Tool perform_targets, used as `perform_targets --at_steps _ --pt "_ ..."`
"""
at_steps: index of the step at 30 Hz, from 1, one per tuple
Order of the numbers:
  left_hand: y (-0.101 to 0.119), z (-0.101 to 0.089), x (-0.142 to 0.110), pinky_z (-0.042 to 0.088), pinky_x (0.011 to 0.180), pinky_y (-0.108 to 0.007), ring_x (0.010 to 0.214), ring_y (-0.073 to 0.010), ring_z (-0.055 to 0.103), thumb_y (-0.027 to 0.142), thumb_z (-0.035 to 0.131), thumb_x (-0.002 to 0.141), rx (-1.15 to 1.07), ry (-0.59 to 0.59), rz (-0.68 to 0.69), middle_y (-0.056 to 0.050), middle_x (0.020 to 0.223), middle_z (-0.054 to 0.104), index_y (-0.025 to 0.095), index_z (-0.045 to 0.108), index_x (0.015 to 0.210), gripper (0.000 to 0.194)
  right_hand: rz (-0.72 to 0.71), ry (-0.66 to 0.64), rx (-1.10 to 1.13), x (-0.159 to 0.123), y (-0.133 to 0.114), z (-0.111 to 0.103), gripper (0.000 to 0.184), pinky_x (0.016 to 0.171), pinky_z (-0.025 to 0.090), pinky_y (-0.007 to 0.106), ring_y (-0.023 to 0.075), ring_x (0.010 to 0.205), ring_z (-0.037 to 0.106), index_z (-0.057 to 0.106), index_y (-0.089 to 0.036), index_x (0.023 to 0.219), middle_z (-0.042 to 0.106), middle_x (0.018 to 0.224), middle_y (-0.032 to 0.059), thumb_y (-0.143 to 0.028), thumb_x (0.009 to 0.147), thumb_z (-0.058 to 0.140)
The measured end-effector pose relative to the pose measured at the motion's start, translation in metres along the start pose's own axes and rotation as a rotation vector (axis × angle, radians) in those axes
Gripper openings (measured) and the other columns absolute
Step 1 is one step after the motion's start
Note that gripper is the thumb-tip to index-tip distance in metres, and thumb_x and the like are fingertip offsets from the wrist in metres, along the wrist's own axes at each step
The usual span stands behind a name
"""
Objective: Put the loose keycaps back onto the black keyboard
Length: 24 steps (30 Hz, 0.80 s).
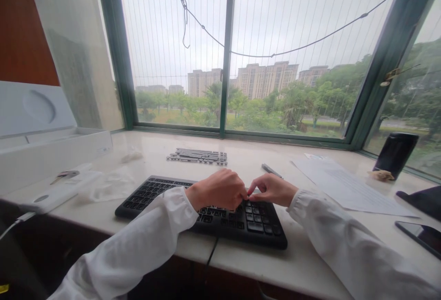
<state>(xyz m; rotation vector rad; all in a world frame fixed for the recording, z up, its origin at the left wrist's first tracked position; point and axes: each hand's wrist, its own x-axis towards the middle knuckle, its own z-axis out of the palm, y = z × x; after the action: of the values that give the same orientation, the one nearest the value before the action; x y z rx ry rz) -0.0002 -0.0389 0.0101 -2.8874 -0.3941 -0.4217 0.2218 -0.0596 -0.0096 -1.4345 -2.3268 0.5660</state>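
A black keyboard [155, 196] lies on the pale stone sill in front of me, its cable running off the front edge. My left hand [217, 190] and my right hand [272, 189] hover over its right half, both in white sleeves. Each hand's fingers are pinched together, and the fingertips of the two hands meet over the keys near the number pad. Whatever is pinched between them is too small to make out. A set of loose dark keycaps [198, 155] lies in rows farther back, near the window.
An open white box [51, 150] and clear plastic wrapping [106, 185] sit at the left. A pen [271, 170], a printed sheet [347, 185], a black cup [396, 153] and a phone [422, 235] lie at the right. The window frame [225, 61] stands behind.
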Motion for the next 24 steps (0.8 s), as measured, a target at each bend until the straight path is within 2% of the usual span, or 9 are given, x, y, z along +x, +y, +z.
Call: perform_targets --at_steps 5,9,12,18,24 --pt "-0.01 0.005 0.0 0.041 0.062 -0.024 0.07 -0.0156 0.066 0.019 0.057 0.078 -0.144 0.079 -0.075 -0.001 0.077 0.074 0.031 0.075 0.095 0.027 0.053 0.025 -0.045 0.001 -0.005 0.002 0.036 0.049 0.019 0.026 0.0079 0.049 0.03 0.076 -0.017 0.086 0.034 0.049 -0.0065 -0.049 0.071 0.069" --pt "-0.017 0.013 0.003 0.042 0.068 -0.022 0.074 -0.0147 0.066 0.036 0.067 0.079 -0.303 0.081 -0.157 0.0 0.077 0.074 0.031 0.077 0.09 0.016 0.088 0.026 -0.072 0.001 -0.009 0.002 0.033 0.049 0.019 0.026 0.0078 0.05 0.03 0.077 -0.017 0.084 0.034 0.049 -0.0062 -0.046 0.071 0.069" --pt "-0.02 0.022 0.006 0.041 0.066 -0.02 0.069 -0.0131 0.064 0.036 0.073 0.074 -0.44 0.082 -0.248 0.0 0.072 0.073 0.028 0.078 0.085 0.015 0.097 0.026 -0.052 0.001 -0.007 0.003 0.034 0.049 0.019 0.026 0.0079 0.05 0.03 0.076 -0.016 0.083 0.034 0.049 -0.0061 -0.046 0.07 0.069" --pt "-0.028 0.034 0.007 0.038 0.058 -0.02 0.065 -0.0134 0.059 0.047 0.074 0.068 -0.724 -0.031 -0.381 -0.002 0.072 0.073 0.019 0.078 0.089 0.034 0.102 0.033 -0.03 0.0 -0.006 0.006 0.034 0.049 0.019 0.026 0.0083 0.051 0.03 0.076 -0.016 0.082 0.036 0.049 -0.0058 -0.047 0.07 0.068" --pt "-0.031 0.034 0.007 0.037 0.059 -0.021 0.064 -0.0124 0.056 0.049 0.075 0.064 -0.772 -0.067 -0.417 -0.001 0.07 0.072 0.019 0.078 0.087 0.038 0.125 0.079 -0.055 -0.003 -0.017 0.005 0.025 0.05 0.021 0.025 0.0083 0.052 0.033 0.077 -0.018 0.077 0.04 0.051 -0.0043 -0.039 0.067 0.069"
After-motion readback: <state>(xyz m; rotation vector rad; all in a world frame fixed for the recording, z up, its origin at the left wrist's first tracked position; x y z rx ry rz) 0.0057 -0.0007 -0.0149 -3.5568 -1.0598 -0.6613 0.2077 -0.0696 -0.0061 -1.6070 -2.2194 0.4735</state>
